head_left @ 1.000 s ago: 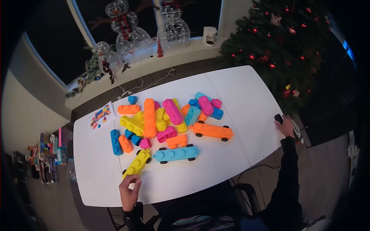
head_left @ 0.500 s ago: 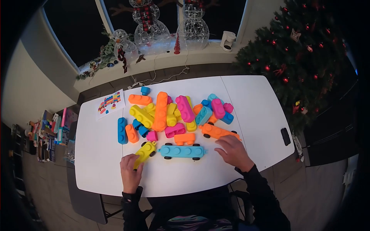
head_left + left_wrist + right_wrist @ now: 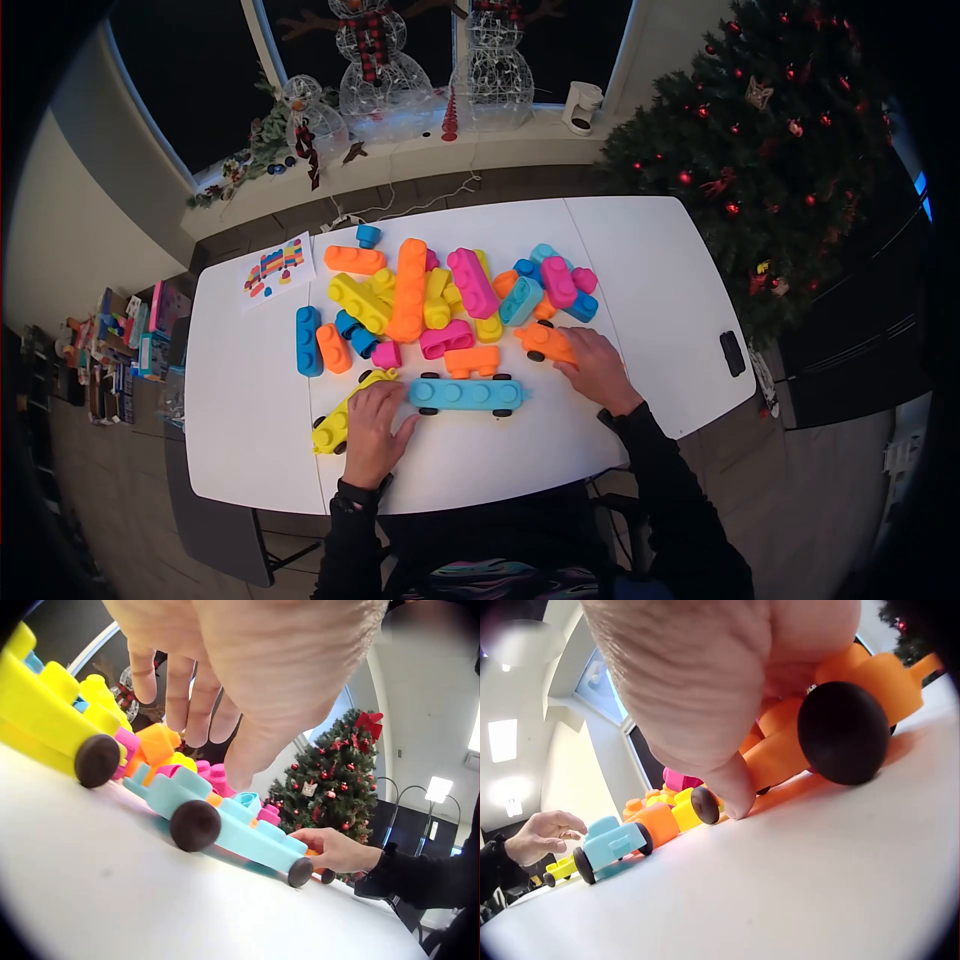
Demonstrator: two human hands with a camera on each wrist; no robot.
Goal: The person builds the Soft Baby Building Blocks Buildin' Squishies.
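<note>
Grasping orange car (image 3: pixel 546 342) in right grip (image 3: pixel 602 376), two o'clock from turquoise car (image 3: pixel 466 396); with left grip (image 3: pixel 374 428) released near yellow car (image 3: pixel 331 432). Better slide slowly, keep level.

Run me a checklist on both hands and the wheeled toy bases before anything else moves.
1. Right hand holding the orange base: ok.
2. Left hand holding a base: not ok; its fingers hang loose above the light-blue base.
3. Light-blue base upright on its wheels: ok.
4. Orange base joined to the light-blue base: not ok; they stand apart.
5. All wheels of the yellow base visible: cannot tell; the left hand covers part of it.
6. Picture sheet uncovered: ok.
</note>
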